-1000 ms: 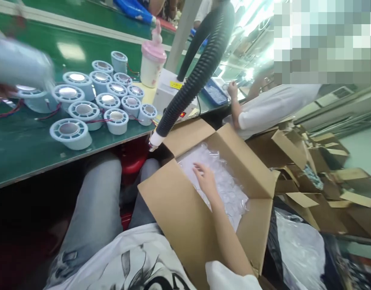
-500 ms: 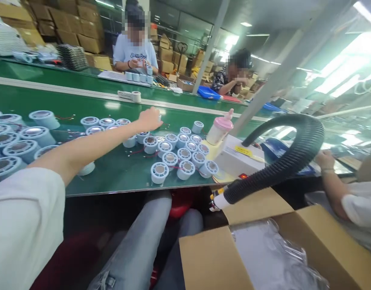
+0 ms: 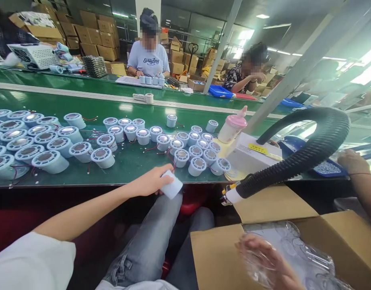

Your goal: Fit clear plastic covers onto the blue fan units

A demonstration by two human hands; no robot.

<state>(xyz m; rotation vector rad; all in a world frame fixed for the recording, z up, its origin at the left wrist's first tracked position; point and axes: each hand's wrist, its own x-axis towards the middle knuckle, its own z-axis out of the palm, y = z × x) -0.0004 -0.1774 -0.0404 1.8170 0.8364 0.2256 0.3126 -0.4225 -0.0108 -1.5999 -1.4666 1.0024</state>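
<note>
My left hand is closed around a light-blue cylindrical housing, tipped on its side above my knee, just off the table's front edge. My right hand, partly smeared by motion, holds a clear round plastic cover over the open cardboard box. More clear plastic covers lie in that box. On the green table, many similar blue housings stand with metallic discs on top and thin red and black wires.
A black flexible hose arches from a white box, its nozzle hanging by the table edge. Beside it stands a pink-lidded bottle. Co-workers sit across the table, and another person's hand is at right.
My left hand has drawn back from the table's far part to its front edge with a blue housing. My right hand has come into view over the box, holding a clear cover.
</note>
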